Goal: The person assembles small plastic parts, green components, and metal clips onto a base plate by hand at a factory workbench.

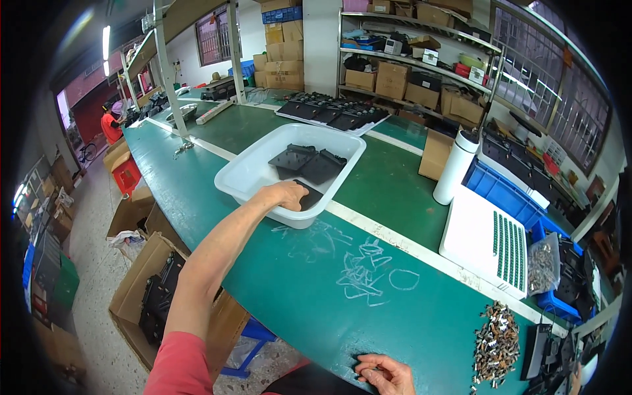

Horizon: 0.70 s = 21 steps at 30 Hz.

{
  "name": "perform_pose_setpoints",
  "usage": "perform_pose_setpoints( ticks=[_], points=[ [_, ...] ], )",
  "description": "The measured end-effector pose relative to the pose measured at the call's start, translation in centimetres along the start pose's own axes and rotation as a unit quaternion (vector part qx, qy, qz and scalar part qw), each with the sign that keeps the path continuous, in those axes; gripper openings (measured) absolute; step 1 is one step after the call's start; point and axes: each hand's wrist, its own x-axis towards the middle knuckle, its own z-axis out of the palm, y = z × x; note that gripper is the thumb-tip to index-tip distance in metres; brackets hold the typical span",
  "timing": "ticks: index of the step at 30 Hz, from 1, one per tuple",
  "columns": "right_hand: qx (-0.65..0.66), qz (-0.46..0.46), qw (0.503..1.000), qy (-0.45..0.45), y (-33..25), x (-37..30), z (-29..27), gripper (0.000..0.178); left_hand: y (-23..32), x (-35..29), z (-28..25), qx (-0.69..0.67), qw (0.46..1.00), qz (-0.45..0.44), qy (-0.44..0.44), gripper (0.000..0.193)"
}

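Observation:
My left hand (284, 195) reaches over the near rim of a white plastic basin (227, 181). Its fingers are closed at the edge of a black flat plastic part (308, 195) lying inside, partly hidden by the hand. Two more black flat parts, one of them a panel with a raised edge (293, 158), lie deeper in the basin. Low in the picture, my right hand (386, 375) rests at the front edge of the green table (289, 283). Its thumb and fingers are curled together; whether a small dark thing is in them is hard to make out.
To the right lies a heap of small metal-and-brown parts (497, 345). Beyond it are a white tray with rows of green pieces (487, 240), a white bottle (456, 168) and blue bins (503, 191). Black panels (329, 112) lie behind the basin. An open carton (141, 296) stands left.

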Motion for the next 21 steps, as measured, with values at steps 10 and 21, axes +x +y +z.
perform_pose_setpoints(
  ticks=[10,21],
  points=[
    [-0.030,-0.022,0.999,0.015,0.2,-0.1,0.2,0.026,-0.4,-1.9,0.2,-0.017,0.994,0.047,0.093,0.038],
    [-0.074,-0.042,0.996,0.000,0.6,0.3,-0.3,0.026,-2.3,-2.4,-0.2,-0.071,0.983,-0.159,-0.065,0.106]
  ],
)
